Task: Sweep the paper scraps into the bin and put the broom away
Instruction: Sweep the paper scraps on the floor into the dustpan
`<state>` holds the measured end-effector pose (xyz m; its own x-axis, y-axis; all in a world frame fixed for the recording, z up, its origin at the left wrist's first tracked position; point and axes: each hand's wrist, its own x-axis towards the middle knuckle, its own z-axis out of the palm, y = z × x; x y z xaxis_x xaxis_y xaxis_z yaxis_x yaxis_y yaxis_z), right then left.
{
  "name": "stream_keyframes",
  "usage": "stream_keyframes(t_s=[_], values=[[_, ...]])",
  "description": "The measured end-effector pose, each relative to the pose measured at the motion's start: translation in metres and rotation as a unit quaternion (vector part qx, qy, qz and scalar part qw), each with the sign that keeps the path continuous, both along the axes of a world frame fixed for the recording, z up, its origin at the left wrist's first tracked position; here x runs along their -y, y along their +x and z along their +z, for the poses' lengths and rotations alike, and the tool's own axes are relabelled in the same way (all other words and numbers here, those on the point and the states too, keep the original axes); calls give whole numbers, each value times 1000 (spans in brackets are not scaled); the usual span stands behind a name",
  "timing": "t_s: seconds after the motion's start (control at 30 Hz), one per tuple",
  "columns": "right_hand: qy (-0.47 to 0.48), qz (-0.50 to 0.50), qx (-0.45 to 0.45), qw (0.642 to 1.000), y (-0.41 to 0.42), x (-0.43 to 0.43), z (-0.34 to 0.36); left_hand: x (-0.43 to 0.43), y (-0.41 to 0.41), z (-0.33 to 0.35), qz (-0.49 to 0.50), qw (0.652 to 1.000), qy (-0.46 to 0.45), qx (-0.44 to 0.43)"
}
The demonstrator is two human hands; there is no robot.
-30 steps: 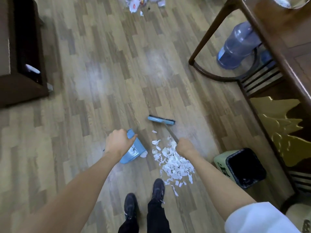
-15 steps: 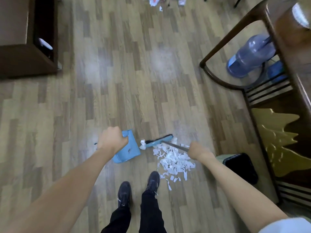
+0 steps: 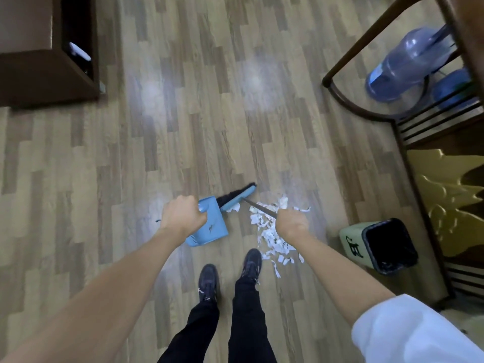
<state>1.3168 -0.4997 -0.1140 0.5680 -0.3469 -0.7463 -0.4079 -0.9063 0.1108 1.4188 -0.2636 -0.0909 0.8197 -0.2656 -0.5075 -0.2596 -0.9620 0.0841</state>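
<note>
Below — left hand (image 3: 183,218) tight round dustpan (image 3: 213,227), right hand (image 3: 290,224) tight round broom (image 3: 239,197) — paper scraps (image 3: 272,238) near the bin (image 3: 352,243)

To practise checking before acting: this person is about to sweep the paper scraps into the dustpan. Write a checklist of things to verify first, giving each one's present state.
1. Grip on the dustpan: the left hand holds its handle, ok.
2. Grip on the broom handle: the right hand holds it, ok.
3. Is the broom head beyond the paper scraps: not ok, it sits against the dustpan.
4. Is the dustpan lip flat on the floor: cannot tell.
5. Is the bin open: ok.
6. Is the right shoe clear of scraps: not ok, strays lie beside it.
</note>
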Motion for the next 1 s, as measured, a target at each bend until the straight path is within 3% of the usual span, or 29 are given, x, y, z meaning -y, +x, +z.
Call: stream_keyframes(t_s=[0.17, 0.37, 0.67, 0.73, 0.8, 0.83, 1.0], values=[[-49, -27, -25, 998, -45, 41, 23, -1, -14, -9, -4, 1000, -19, -14], [-63, -197, 12, 978, -88, 69, 49, 23, -35, -20, -10, 996, -73, -47], [43, -429, 33, 902, -97, 64, 13, 77, -74, -51, -6, 993, -83, -84], [85, -504, 2, 860, -93, 61, -9, 85, -81, -65, 19, 991, -97, -92], [136, -522, 32, 842, -98, 57, -33, 88, -87, -75, 57, 988, -118, -88], [140, -489, 44, 860, -105, 55, -44, 91, -90, -79, 81, 985, -127, -82], [142, -498, 60, 853, -133, 34, -65, 116, -101, -86, 133, 976, -157, -69]])
